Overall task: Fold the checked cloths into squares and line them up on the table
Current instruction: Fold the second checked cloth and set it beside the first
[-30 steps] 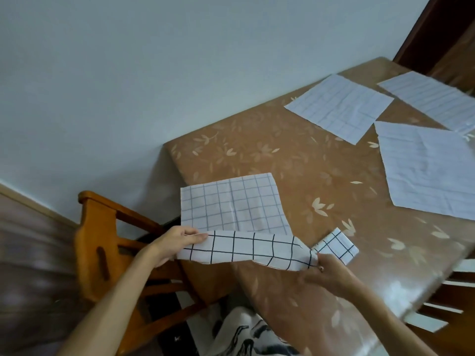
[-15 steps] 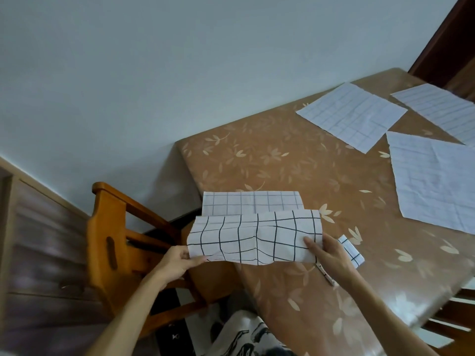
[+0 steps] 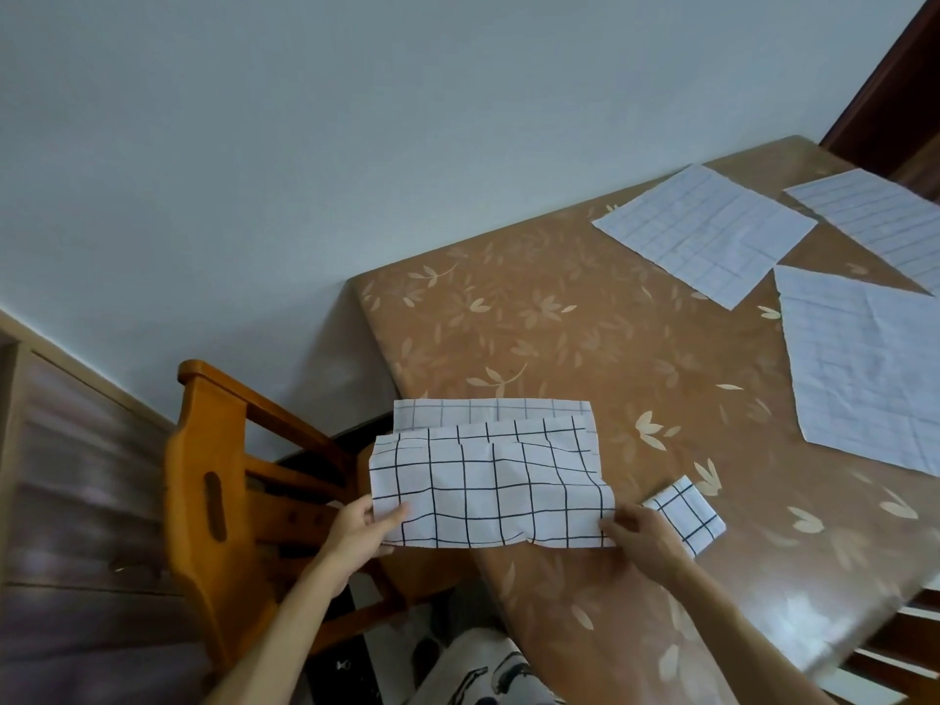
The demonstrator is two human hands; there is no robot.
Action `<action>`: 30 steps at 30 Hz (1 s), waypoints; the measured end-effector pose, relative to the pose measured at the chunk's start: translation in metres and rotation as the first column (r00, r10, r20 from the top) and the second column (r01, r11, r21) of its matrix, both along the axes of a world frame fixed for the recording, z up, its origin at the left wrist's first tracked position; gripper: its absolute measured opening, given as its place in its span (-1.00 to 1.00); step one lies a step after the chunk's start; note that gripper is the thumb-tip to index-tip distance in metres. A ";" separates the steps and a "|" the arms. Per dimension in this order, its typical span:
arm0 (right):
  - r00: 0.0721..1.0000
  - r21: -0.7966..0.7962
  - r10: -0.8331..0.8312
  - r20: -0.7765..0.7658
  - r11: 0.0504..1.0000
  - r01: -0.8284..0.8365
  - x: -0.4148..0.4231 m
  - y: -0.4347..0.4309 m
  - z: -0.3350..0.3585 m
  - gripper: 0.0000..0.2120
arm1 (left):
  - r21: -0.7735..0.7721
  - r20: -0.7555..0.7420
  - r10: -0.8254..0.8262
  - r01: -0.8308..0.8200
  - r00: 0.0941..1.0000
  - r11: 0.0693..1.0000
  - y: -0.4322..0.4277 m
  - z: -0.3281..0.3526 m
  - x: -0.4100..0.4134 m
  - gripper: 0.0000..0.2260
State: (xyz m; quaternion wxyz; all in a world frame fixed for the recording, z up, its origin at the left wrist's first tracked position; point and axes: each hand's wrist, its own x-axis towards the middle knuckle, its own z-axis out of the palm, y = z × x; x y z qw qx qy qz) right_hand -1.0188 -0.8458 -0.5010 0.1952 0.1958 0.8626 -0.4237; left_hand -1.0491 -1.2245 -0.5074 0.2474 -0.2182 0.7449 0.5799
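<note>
A white cloth with a black check (image 3: 488, 480) lies at the near left corner of the brown table (image 3: 585, 338), its near half doubled over the far half, with a strip of the far edge still showing. My left hand (image 3: 363, 526) pinches the fold's near left corner, which hangs past the table edge. My right hand (image 3: 643, 539) holds the near right corner down. A small folded checked square (image 3: 686, 513) rests just right of my right hand. Three unfolded checked cloths lie flat at the far right (image 3: 707, 236), (image 3: 880, 216), (image 3: 864, 363).
A wooden chair (image 3: 229, 480) stands left of the table, under my left arm. A pale wall runs behind the table. A dark wooden door frame (image 3: 895, 84) rises at the top right. Another chair's slats (image 3: 895, 648) show at the bottom right.
Both hands carried the cloth's near edge up and over toward the far edge, so the folded flap grew from a narrow strip to nearly the full half. The camera tilted.
</note>
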 end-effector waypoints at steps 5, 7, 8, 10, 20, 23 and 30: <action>0.995 0.048 -0.101 0.020 0.994 0.100 -0.002 -0.001 -0.010 -0.84 | -0.181 0.004 -0.065 0.065 0.998 0.981 -0.011 -0.023 0.010 -0.76; 0.990 0.043 -0.142 0.026 0.989 0.140 -0.002 -0.002 -0.013 -0.85 | -0.258 0.015 -0.074 0.075 0.997 0.963 -0.013 -0.032 0.011 -0.73; 0.988 0.036 -0.155 0.020 0.987 0.155 -0.002 -0.003 -0.014 -0.86 | -0.267 0.019 -0.074 0.076 0.997 0.961 -0.012 -0.035 0.010 -0.73; 0.982 0.038 -0.189 0.008 0.981 0.188 -0.001 -0.003 -0.014 -0.90 | -0.283 0.023 -0.049 0.054 0.999 0.958 -0.012 -0.040 0.009 -0.74; 0.944 0.102 -0.299 -0.140 0.944 0.314 0.004 -0.004 -0.013 -0.85 | -0.293 -0.109 0.010 -0.042 0.994 0.955 0.002 -0.030 0.007 -0.72; 0.930 0.321 -0.153 -0.333 0.909 0.265 0.005 -0.012 -0.012 -0.76 | -0.538 -0.280 -0.170 -0.007 0.945 0.843 0.017 -0.024 0.005 -0.62; 0.875 0.525 0.400 -0.273 0.824 -0.213 -0.026 -0.058 -0.034 -0.60 | -0.842 -0.285 -0.731 0.203 0.620 0.500 0.091 -0.034 -0.015 -0.59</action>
